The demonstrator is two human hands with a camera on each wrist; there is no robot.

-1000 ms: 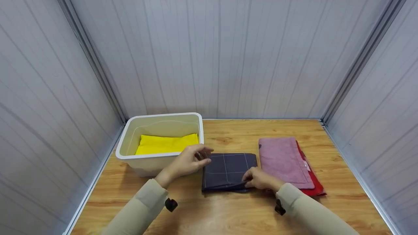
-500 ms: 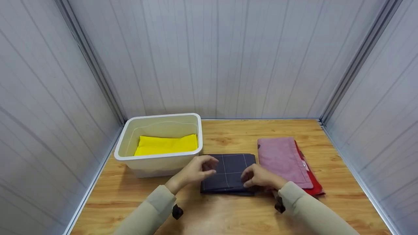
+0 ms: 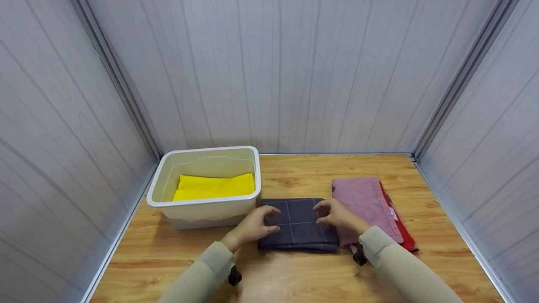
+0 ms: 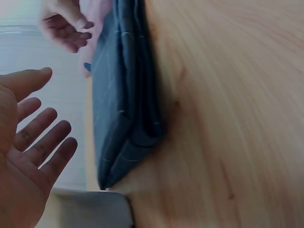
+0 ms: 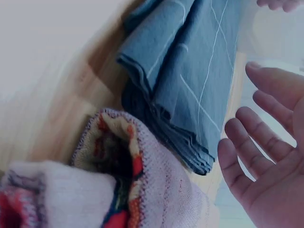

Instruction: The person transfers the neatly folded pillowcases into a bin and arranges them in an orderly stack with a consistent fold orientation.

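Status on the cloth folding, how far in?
Looks done: a yellow cloth lies folded inside the white bin. In hand: the dark checked cloth sits folded on the table, left hand and right hand open over its sides, no grip on it. Likely left: the pink towel and red cloth stacked at right.

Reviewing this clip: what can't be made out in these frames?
- Red cloth: mostly covered by the pink towel, head view.
- Yellow cloth: front edge hidden by the white plastic bin rim.
- Left hand: cut off by the left wrist view's edge.
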